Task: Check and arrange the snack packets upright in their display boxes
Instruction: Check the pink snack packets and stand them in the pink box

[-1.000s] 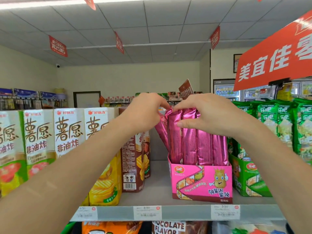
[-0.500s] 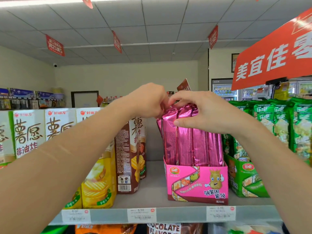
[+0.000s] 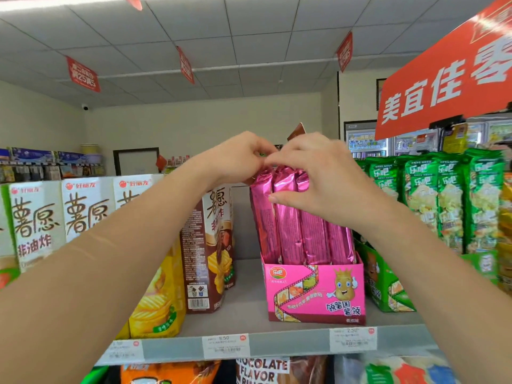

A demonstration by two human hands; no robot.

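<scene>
Several shiny pink snack packets (image 3: 300, 231) stand upright in a pink display box (image 3: 315, 293) on the top shelf. My left hand (image 3: 238, 159) pinches the top edges of the leftmost packets with curled fingers. My right hand (image 3: 318, 178) lies over the packet tops, fingers curled on their upper ends and the thumb pressed across their front. The two hands nearly touch above the box. The packet tops are hidden under my fingers.
A brown chip carton (image 3: 207, 245) stands left of the pink box with a gap between them. White and yellow cartons (image 3: 83, 214) fill the left. Green packets (image 3: 448, 206) in a green box (image 3: 388, 286) crowd the right. Price tags line the shelf edge (image 3: 277, 345). A red sign (image 3: 448, 76) hangs overhead.
The leftmost packet, which leaned left a second ago, now stands straight against the others. Both hands have closed together over the packet tops. The view has shifted slightly.
</scene>
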